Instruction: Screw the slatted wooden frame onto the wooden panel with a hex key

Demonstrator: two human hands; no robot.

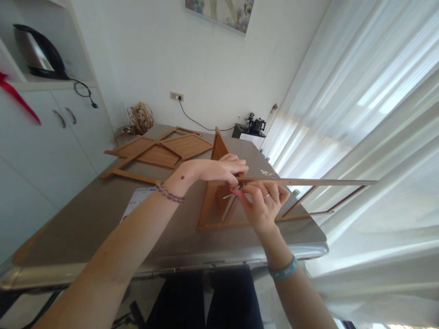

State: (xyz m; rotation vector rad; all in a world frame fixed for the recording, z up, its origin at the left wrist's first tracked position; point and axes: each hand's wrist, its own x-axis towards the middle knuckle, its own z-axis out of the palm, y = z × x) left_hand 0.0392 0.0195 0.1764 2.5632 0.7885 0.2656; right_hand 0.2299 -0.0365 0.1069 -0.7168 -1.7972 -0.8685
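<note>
Pinching a thin metal rod point(227, 197) in the right hand point(262, 203) and clasping with the left hand point(222, 170) a partly joined wooden frame point(308, 182) overhanging the right edge of the table point(185, 214) — seemingly midway, with unattached wooden panels point(190, 157) toward the far left corner.

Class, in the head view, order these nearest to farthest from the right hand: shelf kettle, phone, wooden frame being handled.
1. Wooden frame: at the right hand.
2. Phone: on the table, left.
3. Kettle: on the shelf, far left.

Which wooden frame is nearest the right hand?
The raised brown wooden frame, directly beside the right hand; the other brown wooden frame lies flat, farther left.
</note>
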